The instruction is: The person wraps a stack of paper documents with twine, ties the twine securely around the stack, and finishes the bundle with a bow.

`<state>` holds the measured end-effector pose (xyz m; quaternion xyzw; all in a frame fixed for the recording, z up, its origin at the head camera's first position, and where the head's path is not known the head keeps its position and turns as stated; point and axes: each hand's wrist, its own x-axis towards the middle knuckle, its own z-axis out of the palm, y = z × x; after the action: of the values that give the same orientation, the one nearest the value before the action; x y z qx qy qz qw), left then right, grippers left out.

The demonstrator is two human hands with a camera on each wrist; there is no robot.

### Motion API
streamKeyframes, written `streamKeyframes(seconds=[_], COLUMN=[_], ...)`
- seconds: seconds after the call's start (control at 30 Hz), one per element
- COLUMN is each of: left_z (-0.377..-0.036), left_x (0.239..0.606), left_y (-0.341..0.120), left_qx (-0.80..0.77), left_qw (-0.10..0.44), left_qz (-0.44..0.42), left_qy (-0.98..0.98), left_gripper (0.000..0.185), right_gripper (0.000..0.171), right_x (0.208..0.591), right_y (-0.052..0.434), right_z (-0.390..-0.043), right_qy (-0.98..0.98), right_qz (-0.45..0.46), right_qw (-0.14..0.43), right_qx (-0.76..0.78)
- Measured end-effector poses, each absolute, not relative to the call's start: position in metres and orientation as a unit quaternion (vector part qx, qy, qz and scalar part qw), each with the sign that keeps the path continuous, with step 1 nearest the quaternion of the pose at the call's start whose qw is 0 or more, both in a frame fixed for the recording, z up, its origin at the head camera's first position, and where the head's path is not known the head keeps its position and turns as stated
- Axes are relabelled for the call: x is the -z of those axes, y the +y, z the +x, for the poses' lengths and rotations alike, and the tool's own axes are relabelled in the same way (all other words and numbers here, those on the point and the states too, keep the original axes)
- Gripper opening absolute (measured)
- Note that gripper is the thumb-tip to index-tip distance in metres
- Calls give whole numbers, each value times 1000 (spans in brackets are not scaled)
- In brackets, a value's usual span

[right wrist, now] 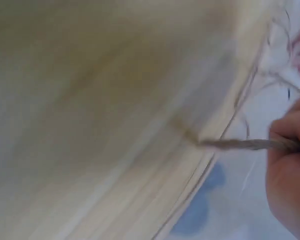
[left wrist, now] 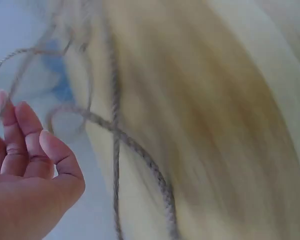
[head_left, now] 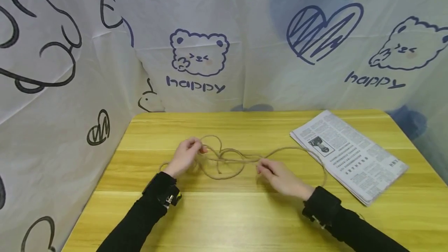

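Note:
A thin brown jute rope [head_left: 227,160] lies in loose loops on the middle of a yellow wooden table [head_left: 224,213]. My left hand [head_left: 202,149] is at the left end of the loops and pinches a strand between thumb and fingertips. In the left wrist view the other fingers [left wrist: 27,130] are loosely extended, with the rope [left wrist: 140,150] trailing past them. My right hand [head_left: 260,167] grips the rope at the right side of the loops. In the blurred right wrist view a taut strand [right wrist: 235,144] runs into its curled fingers [right wrist: 287,135]. Both arms wear black sleeves.
A folded newspaper [head_left: 350,154] lies at the right rear of the table, and the rope's far loop reaches its near edge. White cloth printed with bears and hearts [head_left: 199,53] hangs behind and to the left of the table.

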<state>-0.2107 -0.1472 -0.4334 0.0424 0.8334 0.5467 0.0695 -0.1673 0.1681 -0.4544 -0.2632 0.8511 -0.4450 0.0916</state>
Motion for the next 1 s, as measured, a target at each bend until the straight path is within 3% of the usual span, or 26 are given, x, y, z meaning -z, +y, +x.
streamKeyframes(seconds=[0.13,0.37,0.57,0.77,1.0], left_z=[-218,-222,-222,-218,-217], left_x=[421,401,396,395,397], left_y=[-178,-233,-271,-292,-302], left_qx=[-689,-785,-794,-700,-462], left_qw=[104,112,100,28,-102], left_qz=[-42,-89,-64,-102,-192], left_qy=[716,603,597,706,860], left_gripper=[35,19,21,18,47], right_gripper=[23,24,28,34,23], right_x=[442,430,428,424,423], right_y=[201,257,296,315,323], right_z=[-171,-177,-178,-177,-173], right_qy=[809,686,520,338,319], right_qz=[-213,-140,-123,-100,-7], right_qw=[75,21,76,139,86], right_qx=[543,714,842,925,944])
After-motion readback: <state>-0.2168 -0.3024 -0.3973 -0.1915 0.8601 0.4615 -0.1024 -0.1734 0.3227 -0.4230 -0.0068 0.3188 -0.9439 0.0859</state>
